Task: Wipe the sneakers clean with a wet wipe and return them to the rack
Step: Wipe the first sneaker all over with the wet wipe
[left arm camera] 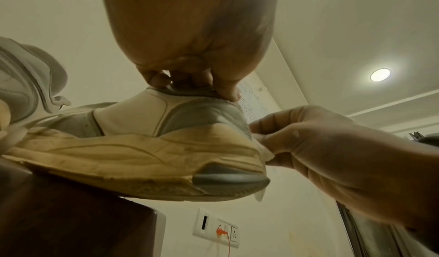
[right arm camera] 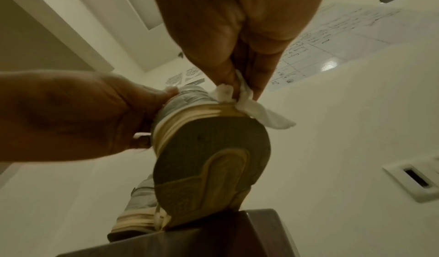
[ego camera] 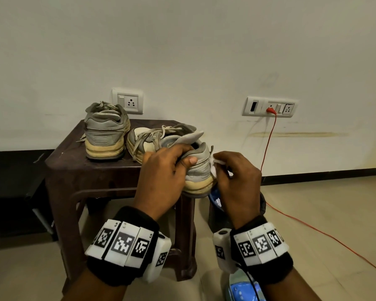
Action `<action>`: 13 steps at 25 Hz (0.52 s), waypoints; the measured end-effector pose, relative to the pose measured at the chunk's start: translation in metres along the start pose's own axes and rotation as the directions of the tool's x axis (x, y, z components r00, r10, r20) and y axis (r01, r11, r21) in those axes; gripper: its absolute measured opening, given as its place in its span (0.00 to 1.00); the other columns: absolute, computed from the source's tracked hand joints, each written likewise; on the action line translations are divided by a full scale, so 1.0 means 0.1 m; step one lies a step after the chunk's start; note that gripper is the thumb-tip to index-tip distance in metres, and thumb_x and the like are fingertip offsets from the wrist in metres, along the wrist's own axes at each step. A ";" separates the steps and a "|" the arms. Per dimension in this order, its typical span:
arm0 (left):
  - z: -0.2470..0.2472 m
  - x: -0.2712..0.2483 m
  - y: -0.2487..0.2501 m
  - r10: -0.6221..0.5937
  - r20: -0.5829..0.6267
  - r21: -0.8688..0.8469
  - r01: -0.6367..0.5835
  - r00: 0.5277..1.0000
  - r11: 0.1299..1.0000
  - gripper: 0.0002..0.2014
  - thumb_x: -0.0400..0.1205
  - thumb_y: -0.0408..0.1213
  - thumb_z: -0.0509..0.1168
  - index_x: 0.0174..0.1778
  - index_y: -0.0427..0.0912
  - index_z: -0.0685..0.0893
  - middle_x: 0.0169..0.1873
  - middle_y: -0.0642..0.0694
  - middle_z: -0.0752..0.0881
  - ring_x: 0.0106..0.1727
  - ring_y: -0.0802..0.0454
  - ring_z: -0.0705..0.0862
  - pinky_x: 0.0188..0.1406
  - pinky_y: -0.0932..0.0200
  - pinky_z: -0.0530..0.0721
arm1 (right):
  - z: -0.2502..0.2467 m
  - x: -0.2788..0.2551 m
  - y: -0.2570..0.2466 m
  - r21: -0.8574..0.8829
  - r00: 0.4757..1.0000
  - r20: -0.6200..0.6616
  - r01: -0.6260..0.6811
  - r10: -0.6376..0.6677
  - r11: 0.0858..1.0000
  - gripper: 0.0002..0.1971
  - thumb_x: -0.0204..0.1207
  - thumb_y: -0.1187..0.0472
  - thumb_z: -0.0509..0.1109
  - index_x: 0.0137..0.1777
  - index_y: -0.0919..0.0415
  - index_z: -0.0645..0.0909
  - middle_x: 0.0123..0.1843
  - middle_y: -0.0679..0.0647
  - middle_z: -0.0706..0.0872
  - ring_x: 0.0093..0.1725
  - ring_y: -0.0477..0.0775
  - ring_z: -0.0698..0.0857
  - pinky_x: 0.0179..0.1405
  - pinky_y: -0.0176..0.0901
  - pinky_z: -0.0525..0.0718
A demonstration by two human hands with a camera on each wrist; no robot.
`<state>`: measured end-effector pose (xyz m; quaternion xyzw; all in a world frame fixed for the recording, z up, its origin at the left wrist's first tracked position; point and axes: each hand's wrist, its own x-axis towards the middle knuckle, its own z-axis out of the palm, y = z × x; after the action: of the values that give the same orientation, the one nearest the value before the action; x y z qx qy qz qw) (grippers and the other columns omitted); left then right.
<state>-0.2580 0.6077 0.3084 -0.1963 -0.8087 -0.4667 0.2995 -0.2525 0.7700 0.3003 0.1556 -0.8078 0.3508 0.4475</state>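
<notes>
Head view: left hand grips sneaker collar.

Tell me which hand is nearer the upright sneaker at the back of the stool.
Left. The left hand grips the near sneaker beside the upright sneaker; the right hand holds a wipe at that near sneaker's heel, farther off.

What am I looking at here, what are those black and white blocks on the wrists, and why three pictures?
Those blocks are marker bands with small cameras. One picture comes from a head camera; the other two look up from each wrist. A person's left hand grips the collar of a grey sneaker whose heel overhangs a brown plastic stool. The right hand pinches a white wet wipe against the heel. The second sneaker stands on the stool.
</notes>
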 end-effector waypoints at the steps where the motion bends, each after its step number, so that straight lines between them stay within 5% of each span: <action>1: -0.01 0.00 0.00 0.000 -0.002 -0.001 0.000 1.000 1.000 0.17 0.80 0.52 0.59 0.60 0.53 0.84 0.51 0.54 0.89 0.56 0.54 0.86 0.58 0.40 0.82 | 0.00 -0.02 -0.01 0.005 1.000 0.008 0.016 -0.016 1.000 0.10 0.71 0.74 0.74 0.50 0.64 0.87 0.47 0.55 0.89 0.46 0.44 0.85 0.50 0.29 0.82; 3: -0.03 0.01 0.00 -0.015 -0.021 -0.030 0.015 1.000 0.999 0.16 0.80 0.51 0.60 0.60 0.52 0.84 0.52 0.53 0.89 0.57 0.54 0.86 0.59 0.41 0.83 | -0.01 -0.07 -0.09 0.046 0.997 0.022 0.072 -0.073 0.996 0.10 0.70 0.74 0.74 0.50 0.65 0.86 0.48 0.56 0.89 0.48 0.44 0.85 0.54 0.26 0.80; 8: -0.03 0.11 -0.01 -0.043 -0.044 -0.072 0.040 0.998 0.997 0.13 0.80 0.45 0.63 0.59 0.53 0.85 0.54 0.55 0.89 0.58 0.56 0.86 0.62 0.41 0.81 | 0.04 -0.25 -0.29 0.056 0.962 0.136 0.232 -0.237 0.971 0.09 0.76 0.64 0.67 0.51 0.66 0.86 0.50 0.58 0.88 0.49 0.54 0.86 0.52 0.42 0.85; 13: -0.03 0.16 0.02 -0.066 -0.040 -0.102 0.062 0.997 0.993 0.13 0.81 0.42 0.64 0.61 0.51 0.86 0.53 0.56 0.89 0.57 0.60 0.86 0.60 0.50 0.85 | 0.00 -0.07 -0.03 0.034 0.998 0.024 0.058 -0.059 0.998 0.09 0.71 0.73 0.73 0.50 0.65 0.86 0.48 0.56 0.88 0.48 0.45 0.85 0.52 0.29 0.81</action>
<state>-0.2680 0.6069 0.3212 -0.1748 -0.7833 -0.5204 0.2917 -0.2468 0.7674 0.2957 0.1910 -0.8025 0.3489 0.4447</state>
